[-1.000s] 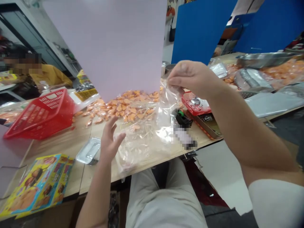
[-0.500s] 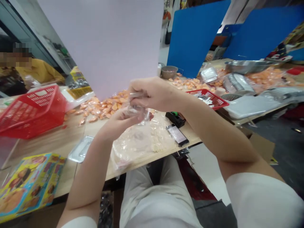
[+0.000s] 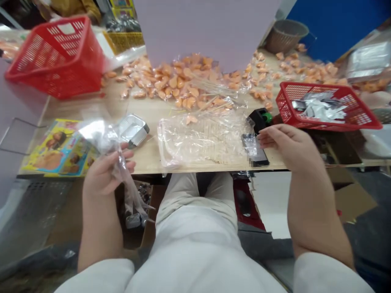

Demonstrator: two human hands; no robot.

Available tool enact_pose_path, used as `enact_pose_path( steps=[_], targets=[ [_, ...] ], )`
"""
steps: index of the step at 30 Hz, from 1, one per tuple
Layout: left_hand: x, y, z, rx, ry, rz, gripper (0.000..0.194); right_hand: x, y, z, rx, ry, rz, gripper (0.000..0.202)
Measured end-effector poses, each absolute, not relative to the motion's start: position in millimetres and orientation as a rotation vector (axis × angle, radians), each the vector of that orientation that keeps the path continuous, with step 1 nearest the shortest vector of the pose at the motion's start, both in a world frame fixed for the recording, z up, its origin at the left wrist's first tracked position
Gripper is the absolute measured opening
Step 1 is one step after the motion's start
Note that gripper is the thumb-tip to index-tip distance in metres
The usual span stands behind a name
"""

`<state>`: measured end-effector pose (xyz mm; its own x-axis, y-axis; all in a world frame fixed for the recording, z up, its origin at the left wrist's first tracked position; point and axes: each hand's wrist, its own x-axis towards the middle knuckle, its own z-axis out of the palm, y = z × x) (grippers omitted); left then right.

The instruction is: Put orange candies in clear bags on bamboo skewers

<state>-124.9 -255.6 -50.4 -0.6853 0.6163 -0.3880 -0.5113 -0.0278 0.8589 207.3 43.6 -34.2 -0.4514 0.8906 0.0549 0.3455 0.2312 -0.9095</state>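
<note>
My left hand (image 3: 108,169) holds a clear plastic bag (image 3: 125,175), which hangs down past the table edge. Beside it lie a small clear-lidded tray (image 3: 132,128) and colourful printed boxes (image 3: 55,150). My right hand (image 3: 285,142) is over the right part of the table, its fingers bent together near a phone (image 3: 255,150) and a black tape dispenser (image 3: 259,119); whether it holds something small cannot be made out. Between my hands, a flat stack of clear plastic bags (image 3: 201,140) lies at the front edge, with one orange piece (image 3: 191,119) on it.
Wrapped orange pieces (image 3: 174,81) and thin sticks are heaped behind the bags. A large red basket (image 3: 58,77) stands at left, a red basket (image 3: 330,125) of silver packets at right. A pale panel (image 3: 201,32) rises behind the heap. A person in yellow sits at back left.
My hands have parted from their joint grip, the left going left with a clear bag, the right going right beside the phone. The view has tilted down toward the table.
</note>
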Motion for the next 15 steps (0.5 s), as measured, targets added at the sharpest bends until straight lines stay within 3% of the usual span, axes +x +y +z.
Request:
enact_pose_path(
  steps=[5, 8, 11, 15],
  targets=[
    [-117, -260, -97, 0.092, 1.423, 1.698, 0.026, 194, 91, -94, -1.7, -2.058, 0.603, 0.042],
    [-108, -240, -114, 0.121, 1.374, 1.642, 0.034, 177, 104, -95, -1.788, -2.275, 0.917, 0.035],
    [-104, -221, -125, 0.127, 1.318, 1.657, 0.036, 167, 95, -79, -1.342, -2.126, 1.396, 0.027],
    [-103, -208, -135, 0.047, 1.314, 1.688, 0.038, 151, 58, -73, -0.783, -1.787, 1.723, 0.046]
  ],
)
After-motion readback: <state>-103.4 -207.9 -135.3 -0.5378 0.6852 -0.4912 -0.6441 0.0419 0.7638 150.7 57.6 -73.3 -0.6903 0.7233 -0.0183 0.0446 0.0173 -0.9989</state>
